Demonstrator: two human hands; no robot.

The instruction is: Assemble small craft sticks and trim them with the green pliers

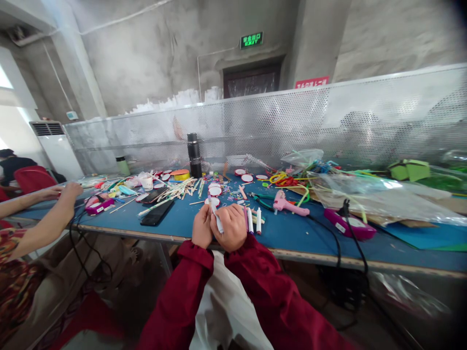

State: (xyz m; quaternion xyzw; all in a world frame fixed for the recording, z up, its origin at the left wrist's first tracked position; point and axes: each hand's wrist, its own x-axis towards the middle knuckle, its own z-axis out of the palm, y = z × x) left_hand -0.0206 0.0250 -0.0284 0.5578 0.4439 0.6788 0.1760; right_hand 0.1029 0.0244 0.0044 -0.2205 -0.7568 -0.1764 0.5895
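Note:
Both hands are together over the front edge of the blue table (182, 231). My right hand (232, 226) is closed around a white marker (218, 221), which slants up and away from me. My left hand (202, 227) presses against the right one, its fingers curled; what they grip, if anything, is hidden. Just right of my hands lie a white marker with a dark tip (259, 221) and another marker with a purple side (250, 221). Beyond my hands are white discs with red rims (214, 191).
A pink glue gun (290, 204), green-handled pliers (263, 200) and a purple tape dispenser-like object (348, 224) lie to the right. To the left are a black phone (157, 214) and wooden sticks (182, 188). A black bottle (194, 155) stands behind. A co-worker's hands (69, 190) are at far left.

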